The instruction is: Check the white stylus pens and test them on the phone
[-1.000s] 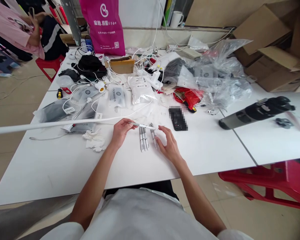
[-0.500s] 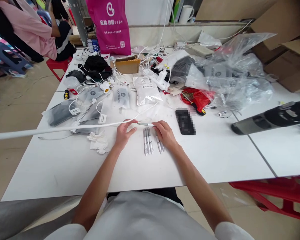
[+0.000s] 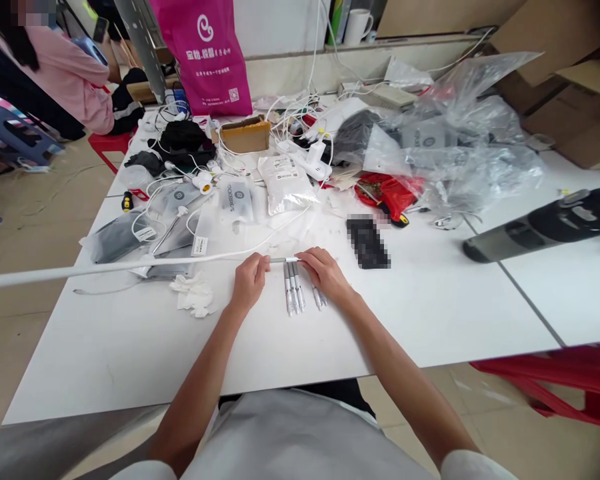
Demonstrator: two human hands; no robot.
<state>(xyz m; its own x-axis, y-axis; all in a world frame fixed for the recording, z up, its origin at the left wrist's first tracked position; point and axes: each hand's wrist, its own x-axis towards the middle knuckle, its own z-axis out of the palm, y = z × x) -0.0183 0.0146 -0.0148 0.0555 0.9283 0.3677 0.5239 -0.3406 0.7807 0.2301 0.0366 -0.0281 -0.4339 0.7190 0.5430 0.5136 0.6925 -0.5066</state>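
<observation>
Facing inward, left hand (image 3: 249,280) and right hand (image 3: 329,275) pinch one pen (image 3: 279,260) in bent fingers (image 3: 312,259).

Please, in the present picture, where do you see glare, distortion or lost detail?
In the head view, bright glints mark the clear plastic bags; the bottle looks stretched toward the right edge; mosaic blocks cover the dark rectangular item; the held pen shows no readable print.

"宝怡.悦馨" on magenta bag (image 3: 205,77), "ROCKBROS" on grey packet (image 3: 237,202)
</observation>
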